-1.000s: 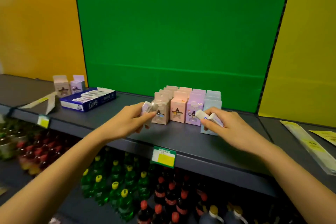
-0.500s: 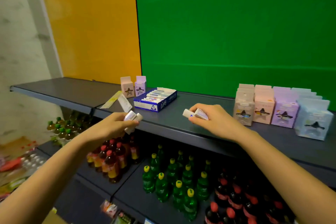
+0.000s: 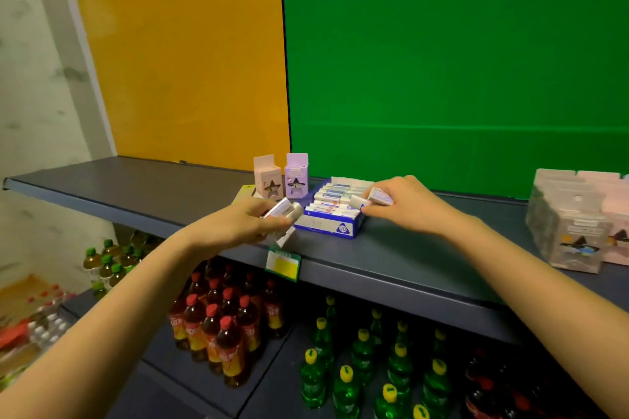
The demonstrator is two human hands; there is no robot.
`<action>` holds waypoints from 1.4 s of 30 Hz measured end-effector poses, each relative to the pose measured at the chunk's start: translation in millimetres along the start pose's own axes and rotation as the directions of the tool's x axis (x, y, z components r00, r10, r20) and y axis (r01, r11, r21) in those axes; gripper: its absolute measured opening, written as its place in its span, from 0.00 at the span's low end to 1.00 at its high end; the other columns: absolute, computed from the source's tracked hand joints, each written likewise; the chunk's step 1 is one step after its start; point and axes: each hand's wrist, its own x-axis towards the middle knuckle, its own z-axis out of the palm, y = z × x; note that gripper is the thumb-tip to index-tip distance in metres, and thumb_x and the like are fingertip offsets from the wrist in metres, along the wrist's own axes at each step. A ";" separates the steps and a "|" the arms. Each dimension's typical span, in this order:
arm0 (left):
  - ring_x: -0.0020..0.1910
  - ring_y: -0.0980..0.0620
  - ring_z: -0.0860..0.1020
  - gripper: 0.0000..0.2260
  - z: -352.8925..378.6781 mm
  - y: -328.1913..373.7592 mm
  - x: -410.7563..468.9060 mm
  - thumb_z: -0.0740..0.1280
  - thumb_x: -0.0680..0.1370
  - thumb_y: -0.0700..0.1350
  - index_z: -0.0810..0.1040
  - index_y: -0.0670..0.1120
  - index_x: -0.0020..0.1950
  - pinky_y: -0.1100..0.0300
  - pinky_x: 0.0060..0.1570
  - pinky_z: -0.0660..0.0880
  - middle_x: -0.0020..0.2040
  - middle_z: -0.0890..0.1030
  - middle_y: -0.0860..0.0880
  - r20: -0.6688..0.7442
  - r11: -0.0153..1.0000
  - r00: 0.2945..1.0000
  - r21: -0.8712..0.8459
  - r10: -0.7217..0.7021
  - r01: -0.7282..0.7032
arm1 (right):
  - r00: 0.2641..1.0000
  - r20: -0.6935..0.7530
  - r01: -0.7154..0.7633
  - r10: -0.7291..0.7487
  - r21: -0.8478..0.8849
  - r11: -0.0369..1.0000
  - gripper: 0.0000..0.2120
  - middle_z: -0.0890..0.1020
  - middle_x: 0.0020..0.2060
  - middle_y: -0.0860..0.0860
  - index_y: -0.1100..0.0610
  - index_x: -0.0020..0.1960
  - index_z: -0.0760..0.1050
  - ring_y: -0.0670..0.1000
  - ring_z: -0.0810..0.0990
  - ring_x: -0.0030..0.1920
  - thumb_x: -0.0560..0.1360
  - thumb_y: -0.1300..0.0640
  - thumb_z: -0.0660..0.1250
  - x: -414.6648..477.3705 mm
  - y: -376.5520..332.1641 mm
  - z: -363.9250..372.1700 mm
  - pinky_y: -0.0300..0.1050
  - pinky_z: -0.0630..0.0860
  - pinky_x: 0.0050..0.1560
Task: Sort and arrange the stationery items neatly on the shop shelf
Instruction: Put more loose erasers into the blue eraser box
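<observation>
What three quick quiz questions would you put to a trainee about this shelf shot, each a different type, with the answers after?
1. True or false: the left hand holds nothing.
2. Multiple choice: the right hand pinches small packs at the edge of which thing? A) the blue display box B) the yellow price tag C) a green bottle
3. Fill in: behind the blue display box stand two upright cartons, a pink carton and a ____ one.

Key
1. False: it grips white packs.
2. A.
3. Purple: the purple carton stands to the right of the pink one.
</observation>
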 end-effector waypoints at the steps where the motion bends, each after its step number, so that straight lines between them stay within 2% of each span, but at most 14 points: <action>1: 0.31 0.56 0.65 0.13 -4.9 -5.3 12.2 0.62 0.78 0.49 0.76 0.39 0.51 0.70 0.28 0.63 0.34 0.70 0.52 -0.002 1.000 1.000 0.027 0.009 -0.009 | 1.000 -0.008 -0.005 0.005 -0.011 1.000 0.15 0.83 0.42 0.60 0.64 0.47 0.79 0.60 0.78 0.42 0.73 0.51 0.67 11.5 1.4 3.1 0.52 0.73 0.44; 6: 0.37 0.55 0.68 0.08 -26.8 -23.1 67.7 0.63 0.77 0.47 0.77 0.45 0.53 0.64 0.36 0.64 0.39 0.72 0.50 0.001 0.995 0.997 0.065 0.079 -0.079 | 0.999 -0.001 -0.050 0.050 -0.048 0.998 0.18 0.83 0.45 0.61 0.64 0.49 0.79 0.60 0.79 0.46 0.70 0.50 0.70 60.4 7.2 13.5 0.53 0.75 0.48; 8: 0.39 0.55 0.69 0.06 -33.6 -29.0 85.7 0.63 0.77 0.47 0.76 0.47 0.50 0.64 0.38 0.65 0.42 0.72 0.49 0.014 0.984 0.992 0.132 0.122 -0.123 | 0.998 0.001 -0.066 0.066 -0.062 0.996 0.17 0.84 0.45 0.60 0.62 0.49 0.80 0.59 0.79 0.46 0.68 0.50 0.72 71.6 9.0 19.1 0.53 0.75 0.48; 13: 0.36 0.54 0.68 0.12 -35.6 -32.4 119.8 0.60 0.79 0.48 0.75 0.39 0.51 0.62 0.37 0.65 0.39 0.72 0.48 0.049 0.953 0.986 0.257 0.157 -0.164 | 0.993 -0.015 -0.115 0.114 -0.088 0.990 0.16 0.84 0.45 0.57 0.59 0.48 0.80 0.58 0.80 0.47 0.67 0.49 0.73 84.3 14.9 32.5 0.52 0.76 0.48; 17: 0.36 0.53 0.69 0.11 -36.4 -41.4 147.1 0.58 0.79 0.52 0.72 0.47 0.44 0.59 0.39 0.66 0.37 0.73 0.49 0.099 0.951 0.988 0.276 0.118 -0.141 | 0.989 -0.028 -0.149 0.147 -0.095 0.984 0.14 0.84 0.44 0.56 0.56 0.46 0.81 0.56 0.80 0.45 0.67 0.48 0.73 86.3 19.7 37.5 0.48 0.75 0.46; 19: 0.36 0.56 0.68 0.11 -35.4 -43.6 159.6 0.57 0.78 0.54 0.71 0.50 0.42 0.63 0.38 0.65 0.37 0.71 0.52 0.159 0.939 0.980 0.303 0.119 -0.163 | 0.988 -0.035 -0.156 0.153 -0.094 0.983 0.12 0.84 0.43 0.55 0.55 0.45 0.81 0.56 0.80 0.45 0.67 0.48 0.73 87.5 19.1 40.5 0.47 0.76 0.46; 21: 0.37 0.61 0.67 0.05 -34.5 -44.6 169.8 0.57 0.79 0.51 0.70 0.53 0.46 0.70 0.37 0.63 0.39 0.70 0.57 0.208 0.952 0.971 0.252 0.121 -0.173 | 0.986 -0.047 -0.165 0.161 -0.102 0.981 0.12 0.85 0.43 0.55 0.55 0.46 0.82 0.55 0.81 0.45 0.67 0.48 0.73 90.2 18.5 43.7 0.49 0.77 0.47; 23: 0.41 0.60 0.70 0.06 -35.5 -47.2 178.5 0.57 0.80 0.47 0.71 0.50 0.55 0.70 0.41 0.66 0.45 0.73 0.53 0.286 0.954 0.948 0.214 0.142 -0.208 | 0.984 -0.056 -0.172 0.167 -0.111 0.979 0.12 0.85 0.43 0.55 0.56 0.45 0.81 0.55 0.81 0.45 0.67 0.49 0.73 92.5 19.5 46.7 0.50 0.77 0.47; 25: 0.48 0.54 0.73 0.12 -37.4 -50.4 186.6 0.57 0.80 0.47 0.70 0.45 0.61 0.64 0.46 0.70 0.51 0.74 0.49 0.349 0.935 0.921 0.235 0.174 -0.266 | 0.982 -0.051 -0.188 0.183 -0.126 0.974 0.11 0.85 0.42 0.54 0.56 0.44 0.80 0.55 0.81 0.44 0.67 0.50 0.72 93.0 21.4 50.2 0.51 0.77 0.45; 31: 0.50 0.49 0.75 0.13 -36.3 -57.6 209.6 0.61 0.78 0.49 0.71 0.42 0.57 0.60 0.47 0.70 0.53 0.78 0.46 0.430 0.844 0.853 0.301 0.296 -0.445 | 0.981 -0.020 -0.195 0.195 -0.203 0.960 0.11 0.83 0.42 0.53 0.59 0.42 0.79 0.55 0.80 0.44 0.68 0.50 0.69 94.3 21.6 54.2 0.53 0.76 0.46; 32: 0.49 0.49 0.75 0.12 -35.1 -58.9 212.8 0.61 0.78 0.49 0.71 0.42 0.56 0.63 0.45 0.70 0.53 0.78 0.45 0.437 0.829 0.841 0.301 0.319 -0.470 | 0.980 -0.020 -0.196 0.196 -0.207 0.959 0.11 0.83 0.42 0.53 0.58 0.41 0.79 0.55 0.80 0.44 0.68 0.50 0.69 93.9 22.1 54.9 0.52 0.76 0.46; 34: 0.46 0.51 0.74 0.11 -32.8 -60.5 217.6 0.62 0.78 0.48 0.71 0.42 0.54 0.70 0.39 0.67 0.51 0.77 0.46 0.445 0.796 0.818 0.306 0.365 -0.522 | 0.978 -0.026 -0.209 0.208 -0.203 0.957 0.12 0.83 0.42 0.52 0.58 0.42 0.80 0.54 0.80 0.44 0.68 0.49 0.68 92.4 22.7 56.6 0.52 0.76 0.47; 39: 0.40 0.63 0.71 0.05 -29.2 -65.1 223.4 0.63 0.77 0.46 0.70 0.45 0.50 0.76 0.38 0.66 0.47 0.74 0.52 0.447 0.751 0.769 0.269 0.457 -0.603 | 0.967 -0.047 -0.253 0.249 -0.165 0.953 0.13 0.83 0.45 0.52 0.58 0.44 0.80 0.52 0.80 0.46 0.69 0.49 0.69 90.4 18.7 59.0 0.53 0.75 0.50; 42: 0.46 0.55 0.74 0.09 -29.7 -68.2 223.8 0.64 0.77 0.45 0.74 0.42 0.53 0.72 0.41 0.67 0.48 0.75 0.51 0.429 0.740 0.761 0.259 0.488 -0.621 | 0.966 -0.057 -0.259 0.253 -0.165 0.952 0.13 0.83 0.45 0.52 0.58 0.44 0.80 0.52 0.80 0.46 0.69 0.49 0.69 90.2 17.2 59.8 0.54 0.75 0.51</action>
